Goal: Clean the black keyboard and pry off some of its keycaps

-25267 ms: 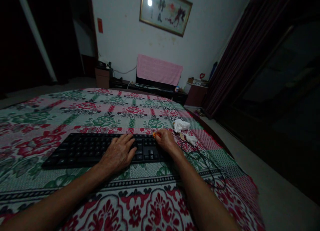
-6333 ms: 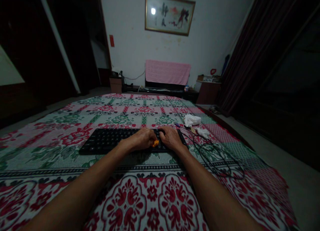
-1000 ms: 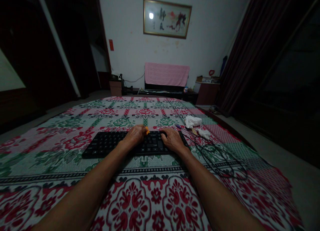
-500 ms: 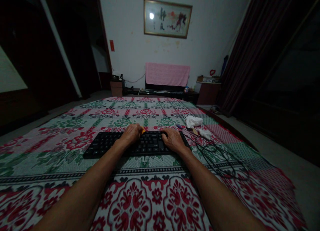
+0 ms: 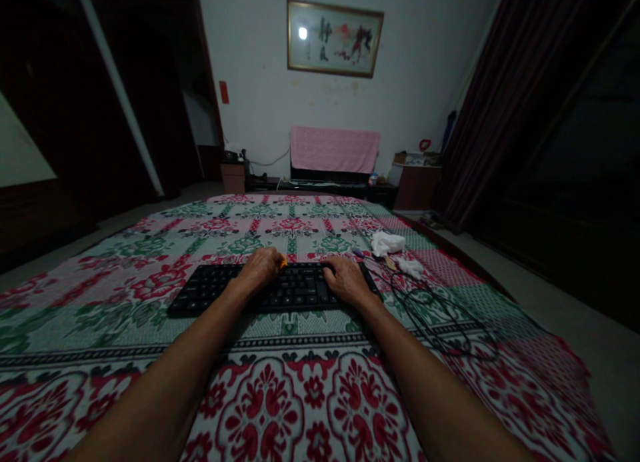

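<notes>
A black computer keyboard (image 5: 300,290) lies flat on a patterned bedspread in front of me. My left hand (image 5: 260,270) is over its left-middle keys, fingers closed on a small orange, cloth-like piece (image 5: 283,262). Only a bit of that piece shows past the fingertips; its exact kind is unclear. At the keyboard's right end, my right hand (image 5: 345,279) grips it from above, with the fingers bent over the far edge and the thumb towards the middle. The keys beneath both hands are hidden.
The keyboard's black cable (image 5: 440,319) lies in loops on the right. Crumpled white tissue or plastic (image 5: 387,243) and a smaller white wad (image 5: 411,269) are near it. Red, green and white bedspread (image 5: 280,395) spreads all around. A pink towel (image 5: 335,149) covers something by the far wall.
My left hand has shifted very slightly left along the keys with the orange piece. The right hand and keyboard are practically where they were.
</notes>
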Tool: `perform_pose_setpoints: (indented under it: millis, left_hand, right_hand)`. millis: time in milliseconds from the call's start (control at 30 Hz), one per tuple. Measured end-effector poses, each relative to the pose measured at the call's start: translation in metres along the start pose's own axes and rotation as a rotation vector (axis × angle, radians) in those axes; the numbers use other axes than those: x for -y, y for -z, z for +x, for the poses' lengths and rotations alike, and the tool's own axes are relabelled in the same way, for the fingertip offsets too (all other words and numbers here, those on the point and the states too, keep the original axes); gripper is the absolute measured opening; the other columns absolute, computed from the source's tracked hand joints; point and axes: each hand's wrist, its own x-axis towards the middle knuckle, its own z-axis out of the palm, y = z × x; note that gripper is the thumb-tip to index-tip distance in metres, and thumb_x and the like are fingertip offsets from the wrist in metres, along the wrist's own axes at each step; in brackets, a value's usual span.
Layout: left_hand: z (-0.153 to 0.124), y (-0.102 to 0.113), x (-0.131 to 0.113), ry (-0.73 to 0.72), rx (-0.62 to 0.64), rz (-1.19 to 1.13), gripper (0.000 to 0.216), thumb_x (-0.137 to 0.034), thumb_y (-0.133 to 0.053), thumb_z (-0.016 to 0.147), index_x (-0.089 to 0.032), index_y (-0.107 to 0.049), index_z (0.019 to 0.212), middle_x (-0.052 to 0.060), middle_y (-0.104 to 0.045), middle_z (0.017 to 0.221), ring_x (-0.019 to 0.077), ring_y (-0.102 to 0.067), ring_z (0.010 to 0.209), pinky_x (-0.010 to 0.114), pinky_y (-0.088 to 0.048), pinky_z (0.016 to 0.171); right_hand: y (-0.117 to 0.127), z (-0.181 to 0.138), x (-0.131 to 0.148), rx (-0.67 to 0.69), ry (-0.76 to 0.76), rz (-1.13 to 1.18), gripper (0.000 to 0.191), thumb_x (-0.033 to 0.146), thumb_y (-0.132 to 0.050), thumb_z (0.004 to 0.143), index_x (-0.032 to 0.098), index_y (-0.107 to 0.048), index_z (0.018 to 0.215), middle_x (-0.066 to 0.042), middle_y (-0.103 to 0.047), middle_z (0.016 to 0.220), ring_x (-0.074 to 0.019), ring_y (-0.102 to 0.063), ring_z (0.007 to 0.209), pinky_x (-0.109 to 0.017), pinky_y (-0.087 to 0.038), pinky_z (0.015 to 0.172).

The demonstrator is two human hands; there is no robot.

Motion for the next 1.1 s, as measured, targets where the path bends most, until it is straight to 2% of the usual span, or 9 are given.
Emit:
perform_pose_setpoints:
  millis: [133, 267, 367, 567, 767, 933, 1100]
  left_hand:
    - [0.000, 0.004, 0.000, 0.006, -0.022, -0.020, 0.030, -0.012, -0.043, 0.072, -0.019, -0.071, 0.078, 0.007, -0.067, 0.072, 0.0189, -0.059, 0.071, 0.024, -0.038, 0.060]
    - [0.000, 0.003, -0.013, -0.074, -0.012, -0.052, 0.030, -0.013, -0.044, 0.074, -0.022, -0.070, 0.086, 0.004, -0.068, 0.082, 0.0164, -0.059, 0.076, 0.022, -0.040, 0.067]
    - [-0.001, 0.000, -0.019, -0.114, 0.010, -0.051, 0.026, -0.014, -0.046, 0.075, -0.020, -0.070, 0.083, 0.005, -0.066, 0.082, 0.0165, -0.058, 0.076, 0.022, -0.040, 0.069]
    - [-0.002, 0.007, -0.007, -0.058, 0.015, -0.014, 0.026, -0.013, -0.046, 0.073, -0.018, -0.071, 0.079, 0.006, -0.065, 0.072, 0.0170, -0.057, 0.068, 0.023, -0.039, 0.062]
    - [-0.005, 0.010, 0.002, -0.001, 0.015, 0.052, 0.028, -0.013, -0.044, 0.074, -0.020, -0.071, 0.083, 0.007, -0.066, 0.079, 0.0181, -0.058, 0.075, 0.024, -0.039, 0.066]
    - [-0.013, 0.009, -0.002, -0.028, 0.054, 0.101, 0.026, -0.013, -0.044, 0.076, -0.018, -0.069, 0.081, 0.008, -0.064, 0.078, 0.0179, -0.057, 0.072, 0.024, -0.039, 0.062]
    - [-0.028, 0.016, -0.004, -0.079, 0.065, 0.114, 0.026, -0.011, -0.043, 0.078, -0.017, -0.068, 0.081, 0.007, -0.062, 0.080, 0.0173, -0.056, 0.072, 0.025, -0.040, 0.066]
  right_hand:
    - [0.000, 0.000, 0.000, 0.005, -0.008, 0.000, 0.030, 0.025, -0.042, 0.083, 0.021, -0.060, 0.107, -0.004, -0.062, 0.113, -0.0187, -0.051, 0.107, -0.033, -0.033, 0.093]
    - [-0.003, 0.001, -0.002, -0.004, -0.002, 0.001, 0.030, 0.025, -0.042, 0.083, 0.021, -0.060, 0.107, -0.004, -0.062, 0.113, -0.0192, -0.051, 0.108, -0.034, -0.033, 0.093]
    - [-0.004, 0.001, -0.003, -0.010, 0.002, 0.001, 0.030, 0.025, -0.042, 0.083, 0.021, -0.059, 0.108, -0.004, -0.062, 0.113, -0.0190, -0.051, 0.108, -0.034, -0.032, 0.094]
    - [-0.002, 0.000, -0.002, -0.001, -0.006, 0.001, 0.031, 0.026, -0.042, 0.083, 0.021, -0.060, 0.108, -0.005, -0.061, 0.113, -0.0185, -0.051, 0.108, -0.033, -0.032, 0.094]
    - [-0.002, 0.001, 0.000, 0.010, -0.011, -0.006, 0.030, 0.026, -0.041, 0.083, 0.021, -0.059, 0.107, -0.005, -0.061, 0.112, -0.0189, -0.051, 0.108, -0.033, -0.031, 0.093]
    - [-0.003, 0.000, -0.001, -0.004, -0.020, -0.012, 0.030, 0.026, -0.041, 0.084, 0.020, -0.059, 0.106, -0.006, -0.062, 0.110, -0.0188, -0.051, 0.106, -0.033, -0.031, 0.092]
    - [-0.005, 0.000, -0.001, 0.007, -0.030, -0.002, 0.029, 0.026, -0.040, 0.084, 0.020, -0.059, 0.106, -0.007, -0.060, 0.111, -0.0197, -0.049, 0.107, -0.034, -0.029, 0.092]
